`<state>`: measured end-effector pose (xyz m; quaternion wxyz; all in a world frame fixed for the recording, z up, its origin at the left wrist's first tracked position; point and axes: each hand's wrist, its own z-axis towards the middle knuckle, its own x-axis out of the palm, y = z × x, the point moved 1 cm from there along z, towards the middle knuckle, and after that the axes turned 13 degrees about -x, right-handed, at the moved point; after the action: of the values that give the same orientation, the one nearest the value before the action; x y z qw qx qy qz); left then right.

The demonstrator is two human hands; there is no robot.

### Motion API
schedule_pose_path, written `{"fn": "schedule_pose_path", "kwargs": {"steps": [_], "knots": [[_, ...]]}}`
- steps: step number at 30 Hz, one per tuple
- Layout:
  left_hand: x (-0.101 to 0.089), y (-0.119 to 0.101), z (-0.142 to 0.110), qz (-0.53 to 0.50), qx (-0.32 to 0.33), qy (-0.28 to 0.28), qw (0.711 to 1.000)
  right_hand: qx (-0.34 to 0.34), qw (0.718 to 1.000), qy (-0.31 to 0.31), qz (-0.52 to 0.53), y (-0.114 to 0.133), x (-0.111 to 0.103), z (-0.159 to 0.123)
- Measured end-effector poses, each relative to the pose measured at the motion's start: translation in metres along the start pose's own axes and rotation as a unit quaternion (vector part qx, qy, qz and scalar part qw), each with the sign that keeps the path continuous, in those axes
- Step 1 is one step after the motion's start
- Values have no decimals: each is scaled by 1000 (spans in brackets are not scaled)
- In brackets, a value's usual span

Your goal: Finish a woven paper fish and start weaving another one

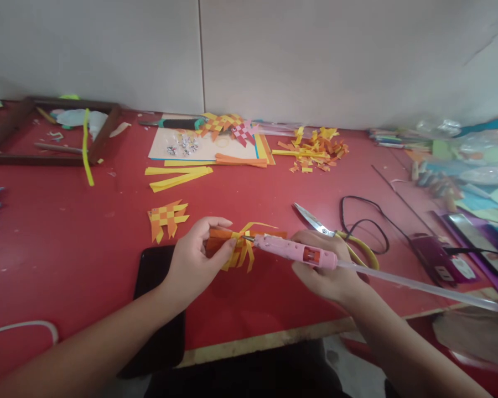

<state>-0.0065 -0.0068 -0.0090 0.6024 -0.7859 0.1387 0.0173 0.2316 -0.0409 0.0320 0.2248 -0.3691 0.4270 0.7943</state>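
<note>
My left hand (201, 260) pinches a piece of woven paper strips (236, 255), orange and yellow, with loose strip ends hanging from it. In my right hand (326, 268) is a pink hot glue gun (294, 249), a long clear glue stick (415, 284) trailing from its back. The gun's metal tip meets or nearly meets the strips beside my left thumb. Scissors with yellow handles (315, 219) lie just behind my right hand, partly hidden by it. A finished-looking woven paper fish (166, 220) rests left of my left hand.
Under my left forearm lies a black phone (157, 309). Behind are yellow strips (180, 177), paper sheets (161, 142) with small googly eyes, and a heap of paper scraps (315, 148). A wooden frame (114, 127) stands left; a cable (385, 221) and purple box (431, 257) lie right.
</note>
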Motion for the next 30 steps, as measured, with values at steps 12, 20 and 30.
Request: {"fn": "schedule_pose_path", "kwargs": {"steps": [12,20,30], "knots": [[-1,2,-1,2,3,7,1000,-17,1000,15,-13,0,-1,0],[0,-1,0,9,4,2,1000,-28,999,15,-17,-2,-1,-1],[-1,1,0,7,0,10,1000,-16,1000,9,-23,-1,-1,-2]]}}
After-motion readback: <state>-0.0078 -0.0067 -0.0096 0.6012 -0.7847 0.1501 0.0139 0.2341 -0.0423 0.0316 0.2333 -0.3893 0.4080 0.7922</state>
